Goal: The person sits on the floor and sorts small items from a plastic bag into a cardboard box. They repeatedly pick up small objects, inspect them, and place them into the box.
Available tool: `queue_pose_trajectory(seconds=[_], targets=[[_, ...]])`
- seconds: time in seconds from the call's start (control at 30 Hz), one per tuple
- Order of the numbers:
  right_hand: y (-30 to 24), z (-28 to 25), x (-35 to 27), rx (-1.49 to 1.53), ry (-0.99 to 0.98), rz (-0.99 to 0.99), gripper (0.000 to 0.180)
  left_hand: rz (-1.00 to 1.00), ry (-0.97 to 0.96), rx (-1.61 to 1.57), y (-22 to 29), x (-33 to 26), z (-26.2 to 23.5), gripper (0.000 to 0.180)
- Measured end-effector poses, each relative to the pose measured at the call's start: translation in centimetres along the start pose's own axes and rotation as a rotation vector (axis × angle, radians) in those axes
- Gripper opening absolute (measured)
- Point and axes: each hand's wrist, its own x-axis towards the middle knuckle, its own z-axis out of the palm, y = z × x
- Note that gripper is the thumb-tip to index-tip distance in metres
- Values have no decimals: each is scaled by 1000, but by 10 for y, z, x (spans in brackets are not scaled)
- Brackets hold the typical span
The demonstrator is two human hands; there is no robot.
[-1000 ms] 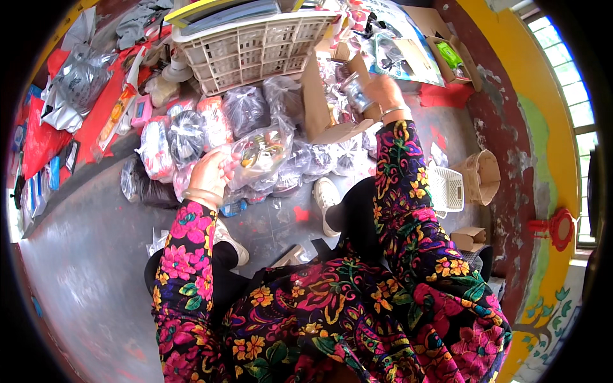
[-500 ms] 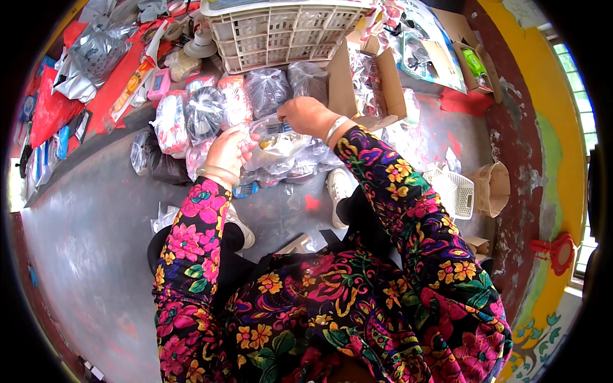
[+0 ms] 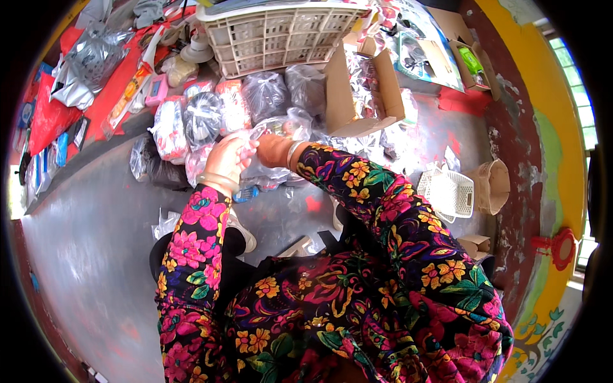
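My left hand (image 3: pixel 228 158) is closed with its fingertips pinching the gathered edge of a clear plastic bag (image 3: pixel 281 125). Close beside it, my right hand (image 3: pixel 274 150) has its fingers bent at the same bag, partly hidden by the wrist. Several filled bags stand in front of the hands: one with dark contents (image 3: pixel 203 119), a red and white one (image 3: pixel 234 107) and a grey one (image 3: pixel 265 96). More clear bags lie beneath my hands, their contents hard to make out. Just below them a blue item (image 3: pixel 246 194) sits on the floor.
A white slatted crate (image 3: pixel 281 38) stands behind the bags. To its right is an open cardboard box (image 3: pixel 364 96) of small wrapped packets. At the right are a white plastic basket (image 3: pixel 454 193) and a brown paper bag (image 3: pixel 493 187). A red cloth (image 3: pixel 54 115) lies far left among mixed goods.
My right hand has moved left and down, from over the bags to right beside my left hand. My left hand has stayed nearly in place, holding the clear plastic.
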Motion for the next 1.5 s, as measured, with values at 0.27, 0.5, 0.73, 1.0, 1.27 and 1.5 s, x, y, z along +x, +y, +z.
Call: queue_pose_trajectory(seconds=[0.27, 0.5, 0.73, 1.0, 1.27, 1.5], targets=[[28, -68, -38, 55, 231, -70, 20, -17, 60, -85, -2, 1, -3, 22], [178, -102, -120, 330, 1340, 573, 19, -11, -7, -13, -2, 5, 0, 26], [242, -50, -92, 357, 1129, 969, 48, 3, -15, -4, -4, 7, -3, 23], [230, -63, -86, 547, 947, 841, 25, 9, -5, -2, 0, 3, -2, 24], [211, -77, -115, 621, 1143, 546, 18, 8, 14, 19, -2, 3, -2, 24], [160, -119, -139, 1003, 1208, 346, 7, 10, 0, 13, -2, 4, -5, 25]])
